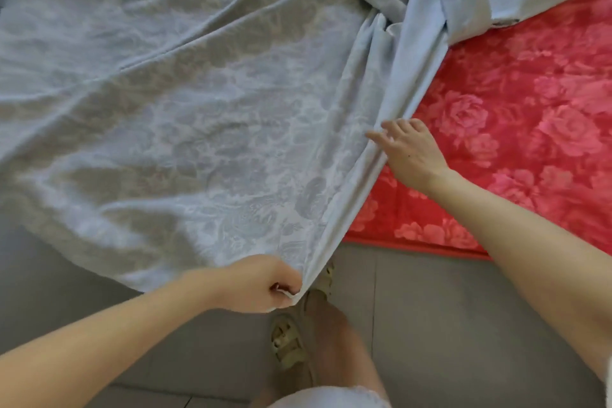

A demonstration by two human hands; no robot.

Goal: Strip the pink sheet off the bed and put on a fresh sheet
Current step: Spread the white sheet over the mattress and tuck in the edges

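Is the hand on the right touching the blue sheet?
Touching. The head view shows the right hand with fingertips resting on the folded edge of the blue sheet, no gap between them.

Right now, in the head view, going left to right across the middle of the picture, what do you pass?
Blue sheet → its folded edge → right hand on that edge → red floral blanket.

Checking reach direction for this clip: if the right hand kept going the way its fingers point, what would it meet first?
The right hand points up-left, fingertips already at the folded edge of the pale blue sheet; going on, it would likely slide onto that sheet.
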